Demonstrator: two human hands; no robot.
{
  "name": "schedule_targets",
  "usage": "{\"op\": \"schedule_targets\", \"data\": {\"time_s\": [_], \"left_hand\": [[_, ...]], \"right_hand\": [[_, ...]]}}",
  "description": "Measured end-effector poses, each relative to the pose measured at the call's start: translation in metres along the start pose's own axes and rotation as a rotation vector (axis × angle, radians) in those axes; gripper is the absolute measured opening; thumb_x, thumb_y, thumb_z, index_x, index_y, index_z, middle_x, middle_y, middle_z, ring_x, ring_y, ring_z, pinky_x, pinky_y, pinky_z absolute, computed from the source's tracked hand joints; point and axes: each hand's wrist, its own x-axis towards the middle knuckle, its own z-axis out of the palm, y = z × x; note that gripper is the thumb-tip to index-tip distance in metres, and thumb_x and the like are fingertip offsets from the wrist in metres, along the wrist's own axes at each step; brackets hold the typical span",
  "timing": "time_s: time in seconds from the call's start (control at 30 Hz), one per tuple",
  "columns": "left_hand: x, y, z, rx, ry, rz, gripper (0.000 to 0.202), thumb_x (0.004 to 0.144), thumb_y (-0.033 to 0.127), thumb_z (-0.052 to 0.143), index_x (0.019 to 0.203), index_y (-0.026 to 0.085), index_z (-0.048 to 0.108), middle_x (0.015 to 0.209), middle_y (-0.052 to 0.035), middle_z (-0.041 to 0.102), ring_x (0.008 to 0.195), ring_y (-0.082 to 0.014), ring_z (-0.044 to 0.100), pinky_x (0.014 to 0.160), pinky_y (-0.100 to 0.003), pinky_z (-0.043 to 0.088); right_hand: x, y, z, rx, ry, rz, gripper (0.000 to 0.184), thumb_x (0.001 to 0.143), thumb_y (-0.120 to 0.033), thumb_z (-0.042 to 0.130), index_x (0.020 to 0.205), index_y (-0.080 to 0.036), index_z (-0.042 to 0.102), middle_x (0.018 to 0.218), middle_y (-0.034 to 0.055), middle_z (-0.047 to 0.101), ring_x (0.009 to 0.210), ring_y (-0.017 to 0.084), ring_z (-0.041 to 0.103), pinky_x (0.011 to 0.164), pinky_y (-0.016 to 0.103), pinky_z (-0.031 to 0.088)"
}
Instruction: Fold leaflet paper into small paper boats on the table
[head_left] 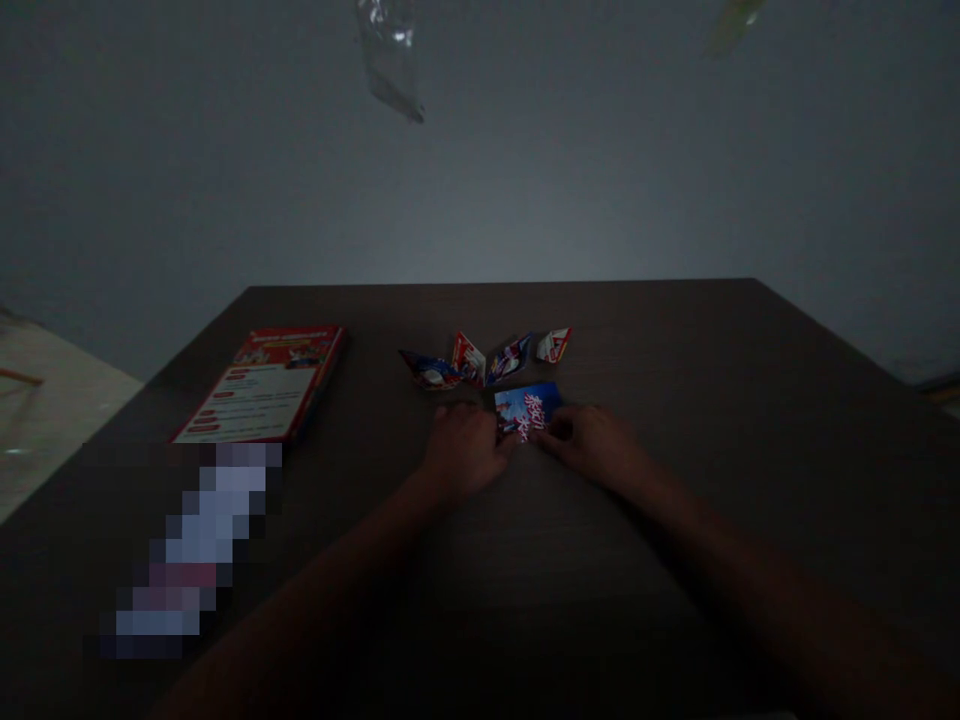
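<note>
A small blue printed paper (529, 406) with pink lettering lies on the dark table (675, 340) in front of me. My left hand (463, 450) and my right hand (592, 442) both pinch its near edge, fingers curled. Just beyond it stands a row of several folded paper shapes (484, 360) in blue, red and white. The light is dim and the fingertips are hard to make out.
A red and white booklet (262, 385) lies flat at the left of the table. A blurred patch (195, 545) covers something at the near left. A clear plastic bag (390, 55) hangs high on the grey wall.
</note>
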Motion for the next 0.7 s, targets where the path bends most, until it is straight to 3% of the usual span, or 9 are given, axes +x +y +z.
{"op": "schedule_targets", "data": {"time_s": [0.7], "left_hand": [[0.0013, -0.0043, -0.0059, -0.053, -0.061, -0.032, 0.038, 0.081, 0.05, 0.047, 0.075, 0.017, 0.065, 0.083, -0.0107, 0.067, 0.086, -0.0268, 0.06, 0.078, -0.039, 0.04]], "right_hand": [[0.0078, -0.0034, -0.0002, -0.088, -0.069, 0.048, 0.05, 0.081, -0.063, 0.041, 0.071, -0.021, 0.068, 0.071, 0.0064, 0.067, 0.063, 0.019, 0.06, 0.05, 0.027, 0.028]]}}
